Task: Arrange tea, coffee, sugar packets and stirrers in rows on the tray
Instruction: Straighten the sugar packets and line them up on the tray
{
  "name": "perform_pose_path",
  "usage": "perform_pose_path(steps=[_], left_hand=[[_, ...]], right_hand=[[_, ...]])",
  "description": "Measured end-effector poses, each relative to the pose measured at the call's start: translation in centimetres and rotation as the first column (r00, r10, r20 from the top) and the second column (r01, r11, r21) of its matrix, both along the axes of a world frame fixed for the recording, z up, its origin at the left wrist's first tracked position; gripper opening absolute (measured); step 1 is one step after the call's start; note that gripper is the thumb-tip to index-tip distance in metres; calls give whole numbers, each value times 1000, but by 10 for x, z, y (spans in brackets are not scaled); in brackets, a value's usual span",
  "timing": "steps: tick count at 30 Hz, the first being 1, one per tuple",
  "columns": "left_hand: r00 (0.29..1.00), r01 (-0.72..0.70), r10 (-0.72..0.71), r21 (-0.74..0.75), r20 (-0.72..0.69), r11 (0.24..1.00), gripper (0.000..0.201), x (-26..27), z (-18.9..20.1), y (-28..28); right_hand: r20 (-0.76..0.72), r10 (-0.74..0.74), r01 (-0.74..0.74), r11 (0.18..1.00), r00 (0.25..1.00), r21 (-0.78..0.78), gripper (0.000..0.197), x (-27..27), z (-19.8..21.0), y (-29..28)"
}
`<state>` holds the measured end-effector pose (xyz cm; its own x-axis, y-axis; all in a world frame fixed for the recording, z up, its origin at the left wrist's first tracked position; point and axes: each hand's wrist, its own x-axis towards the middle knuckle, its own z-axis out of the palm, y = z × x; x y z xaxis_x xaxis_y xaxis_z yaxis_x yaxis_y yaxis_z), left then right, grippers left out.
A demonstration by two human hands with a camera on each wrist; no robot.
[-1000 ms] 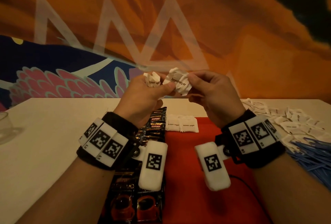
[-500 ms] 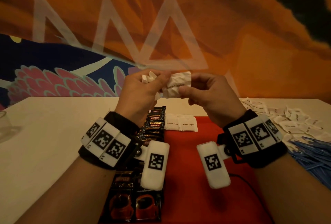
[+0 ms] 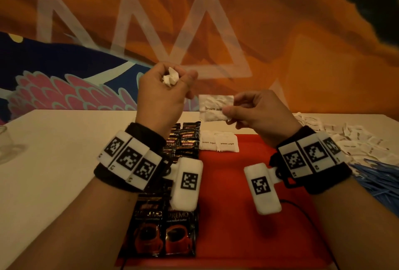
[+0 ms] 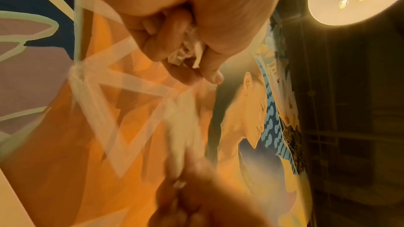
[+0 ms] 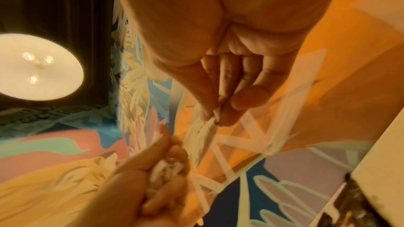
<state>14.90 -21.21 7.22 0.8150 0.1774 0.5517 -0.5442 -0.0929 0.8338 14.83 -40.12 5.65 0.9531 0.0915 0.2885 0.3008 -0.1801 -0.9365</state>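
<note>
My left hand (image 3: 172,79) is raised above the table with its fingers curled round crumpled white sugar packets (image 3: 170,77), also seen bunched in its fist (image 4: 186,53). To its right and lower, my right hand (image 3: 232,110) pinches one flattened brown sugar packet (image 3: 213,108) by its right edge between thumb and fingers (image 5: 220,115). Below lies the red tray (image 3: 248,215). Black coffee sachets (image 3: 164,233) run in rows down its left side. Two brown sugar packets (image 3: 219,143) lie side by side at its far edge.
A heap of loose white sugar packets (image 3: 349,138) lies on the white table (image 3: 54,161) to the right of the tray. Blue stirrers (image 3: 380,177) are piled in front of that heap. A glass (image 3: 4,140) stands at the far left edge. A painted wall rises behind.
The hands have drawn apart. My right hand pulled one packet free, smoothed flat, and lowered it to the right. My left hand rose a little with the crumpled packets.
</note>
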Motion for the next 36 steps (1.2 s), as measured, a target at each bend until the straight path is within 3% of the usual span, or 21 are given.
perform_pose_path(steps=[3,6,9,12,19,22,25,28,31,33,36], left_hand=[[1000,3,-3,-74,2,997,14,0,6,7],[1000,13,-12,-114,3,993,13,0,10,10],[1000,18,-17,-124,6,992,10,0,14,14],[1000,31,-30,-138,6,990,9,-1,16,19],[1000,21,-23,-145,-7,989,10,-2,21,26],[1000,20,-22,-151,-11,988,9,-3,22,28],[1000,26,-29,-170,-11,985,10,-3,23,29],[999,28,-32,-166,-20,986,10,-4,23,29],[999,30,-35,-166,-23,986,10,-4,24,30],[999,25,-29,-166,-22,986,11,-4,24,31],[999,35,-37,-166,-9,985,11,-3,23,30]], right_hand=[[-179,-82,61,991,980,-120,19,19,-15,-3],[-364,-102,23,976,926,-217,18,39,-33,4],[-428,-150,-20,930,891,-367,21,58,-48,11],[-410,-224,-6,872,884,-489,16,71,-55,14],[-426,-287,7,836,858,-549,9,80,-56,28],[-374,-353,-17,707,857,-707,20,82,-57,33],[-337,-374,4,674,864,-739,26,84,-60,34],[-198,-412,21,469,889,-883,41,84,-63,35],[-147,-382,14,388,912,-922,43,82,-59,37],[-75,-319,55,381,945,-923,35,80,-56,35],[-26,-192,70,475,981,-877,17,78,-55,37]])
